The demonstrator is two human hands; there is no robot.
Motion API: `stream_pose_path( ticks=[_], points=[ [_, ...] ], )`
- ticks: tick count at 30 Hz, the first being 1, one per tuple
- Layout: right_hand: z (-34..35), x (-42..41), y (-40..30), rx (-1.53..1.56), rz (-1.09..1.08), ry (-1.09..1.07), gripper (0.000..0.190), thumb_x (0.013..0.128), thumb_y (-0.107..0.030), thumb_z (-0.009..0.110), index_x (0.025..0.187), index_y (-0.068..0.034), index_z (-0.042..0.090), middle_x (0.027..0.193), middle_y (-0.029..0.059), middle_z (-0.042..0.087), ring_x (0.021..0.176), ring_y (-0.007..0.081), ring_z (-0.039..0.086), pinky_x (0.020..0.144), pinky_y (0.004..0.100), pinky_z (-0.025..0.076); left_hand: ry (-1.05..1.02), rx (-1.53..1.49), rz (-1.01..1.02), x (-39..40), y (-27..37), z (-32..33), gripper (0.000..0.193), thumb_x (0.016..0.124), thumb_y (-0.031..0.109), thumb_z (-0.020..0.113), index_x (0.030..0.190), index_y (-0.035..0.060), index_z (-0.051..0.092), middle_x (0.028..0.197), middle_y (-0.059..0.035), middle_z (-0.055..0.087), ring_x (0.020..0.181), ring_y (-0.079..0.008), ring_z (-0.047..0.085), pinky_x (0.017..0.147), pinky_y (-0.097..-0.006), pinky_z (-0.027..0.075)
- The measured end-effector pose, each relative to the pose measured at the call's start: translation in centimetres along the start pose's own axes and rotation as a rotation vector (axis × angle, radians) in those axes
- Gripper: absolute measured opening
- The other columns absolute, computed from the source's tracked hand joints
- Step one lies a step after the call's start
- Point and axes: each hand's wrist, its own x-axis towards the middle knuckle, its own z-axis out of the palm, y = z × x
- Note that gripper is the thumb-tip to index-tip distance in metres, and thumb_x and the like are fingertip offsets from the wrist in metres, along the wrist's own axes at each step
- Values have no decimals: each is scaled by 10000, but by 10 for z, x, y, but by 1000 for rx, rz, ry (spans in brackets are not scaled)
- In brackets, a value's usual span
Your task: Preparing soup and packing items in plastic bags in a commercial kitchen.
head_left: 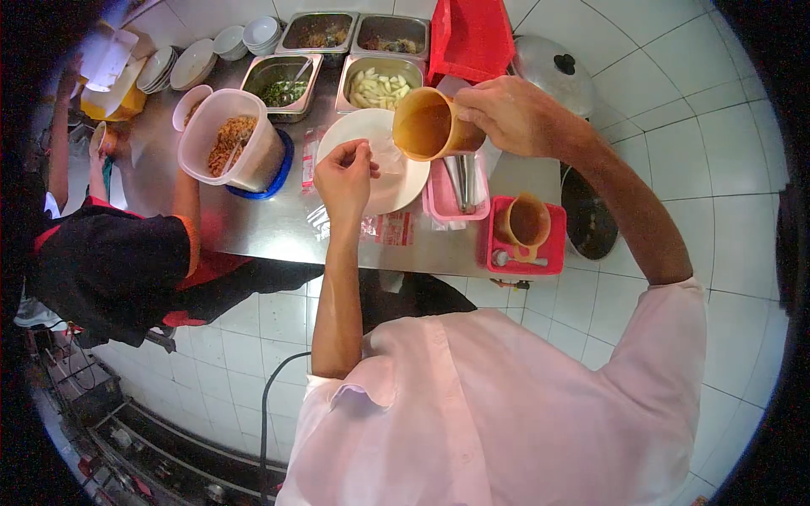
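My right hand (497, 117) grips a beige plastic jug (405, 136), tilted to the left, with brown liquid inside. Below its lip is a white round plate (405, 196) on the steel counter. Over the plate's left part, my left hand (345, 174) has its fingers pinched together on what looks like a thin clear plastic bag (387, 158). The bag's outline is faint against the plate. Right of the plate, a pink tray (479, 205) holds metal tongs (465, 183). A second beige jug (528, 221) of brown liquid stands in a red tray (557, 253) with a spoon.
A co-worker (114, 265) stands at the left, near a clear tub (193, 155) of brown crumbly food. Steel pans of chopped greens (281, 92) and pale cut pieces (378, 88) line the back. A red bin (471, 38), large lid (550, 69) and deep pot (591, 215) are at right.
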Motion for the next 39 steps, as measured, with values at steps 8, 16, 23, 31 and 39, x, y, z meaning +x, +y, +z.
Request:
stream_pose_path(
  ticks=[8,16,23,31,39],
  points=[
    [-4,-1,-1,-75,27,2,194,981,-148,528,926,30,582,822,230,614,789,411,616,695,475,492,-15,19,20,2,3,-1,176,939,102,672,966,-64,724,769,-87,686,613,-143,655,558,-266,552],
    [-7,-4,3,-98,-2,7,195,979,-161,530,915,18,574,797,228,598,782,419,605,679,488,476,-21,2,59,3,1,-1,177,938,105,679,960,-64,725,755,-91,686,603,-148,657,544,-266,552],
    [-12,-6,-5,-114,5,-1,211,983,-171,526,898,18,563,781,224,593,782,419,605,686,496,476,-24,20,54,3,2,-1,180,940,99,672,955,-75,717,749,-100,690,596,-147,658,544,-264,549],
    [-13,-7,-11,-160,35,-9,196,985,-165,531,915,11,580,786,219,607,775,409,623,695,498,489,-27,48,46,0,4,-1,195,945,108,667,974,-80,711,740,-107,687,596,-143,653,544,-262,544],
    [-16,-7,-17,-213,44,-30,141,954,-134,561,930,3,588,832,199,640,810,398,641,730,493,515,-29,47,63,0,7,-1,185,946,101,662,969,-75,711,735,-99,683,596,-147,656,543,-263,540]
  ],
)
